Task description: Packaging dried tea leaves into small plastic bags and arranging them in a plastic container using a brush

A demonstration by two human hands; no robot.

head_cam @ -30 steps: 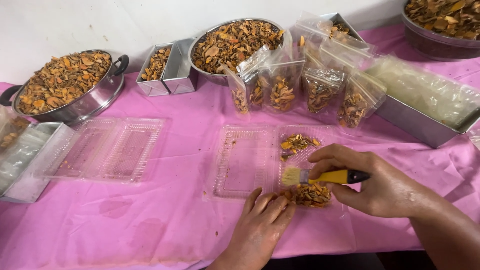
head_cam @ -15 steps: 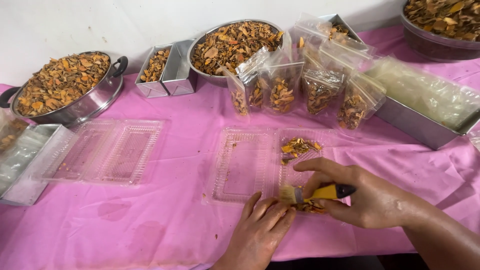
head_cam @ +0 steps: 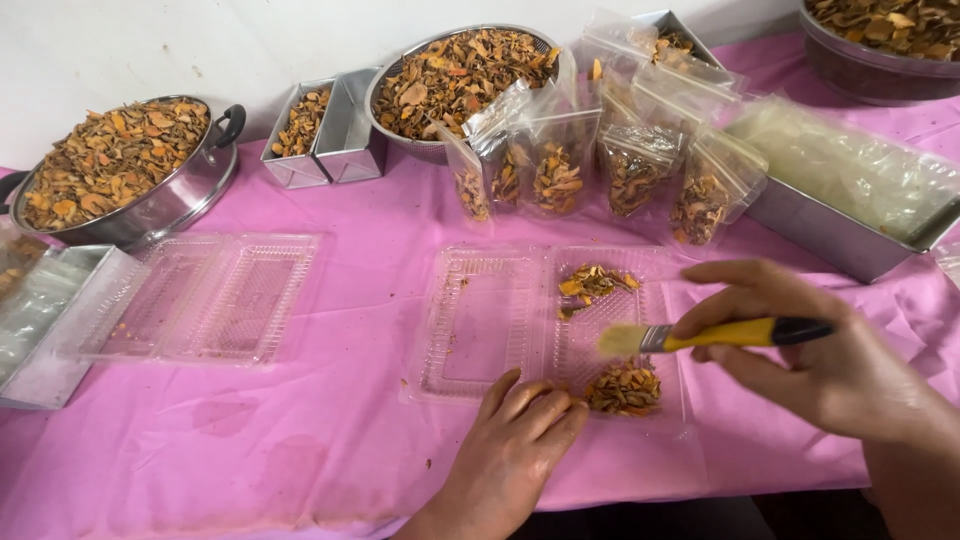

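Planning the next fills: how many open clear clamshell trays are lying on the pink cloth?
2. One clamshell tray lies open at left, near the pot. The other clamshell tray lies open at centre, holding dried pieces, under both hands. More may be hidden off-frame.

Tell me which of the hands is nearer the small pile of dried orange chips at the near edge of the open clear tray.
Left. The left hand rests its fingertips right beside the pile; the right hand holds a brush above and to the right.

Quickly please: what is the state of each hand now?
Left hand: open, flat on the clear tray, holding nothing.
Right hand: closed on the yellow-handled brush.
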